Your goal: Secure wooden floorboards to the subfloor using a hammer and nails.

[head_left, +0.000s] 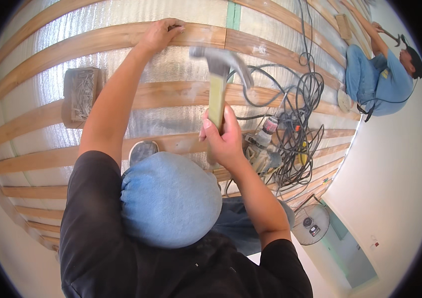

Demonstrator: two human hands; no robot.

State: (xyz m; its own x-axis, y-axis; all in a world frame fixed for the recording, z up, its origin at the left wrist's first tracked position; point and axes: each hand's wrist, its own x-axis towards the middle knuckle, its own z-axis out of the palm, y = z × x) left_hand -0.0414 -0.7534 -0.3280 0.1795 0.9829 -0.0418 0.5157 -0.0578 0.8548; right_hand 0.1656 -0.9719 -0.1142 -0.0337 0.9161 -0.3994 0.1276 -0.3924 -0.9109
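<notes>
My right hand is wrapped round the yellowish handle of a claw hammer. The hammer stands raised, its metal head blurred by motion just below and right of my left hand. My left hand rests on a long wooden batten, its fingertips pinched together near the batten's lower edge. Whatever they hold is too small to make out. Left of my left forearm, an open cardboard box contains many loose nails. A butt joint in the batten lies right of my left hand.
Parallel battens cross silvery foil sheeting. To my right lie tangled black cables and a dusty power tool. A round fan stands farther right. Another person in blue crouches at the upper right, holding a hammer.
</notes>
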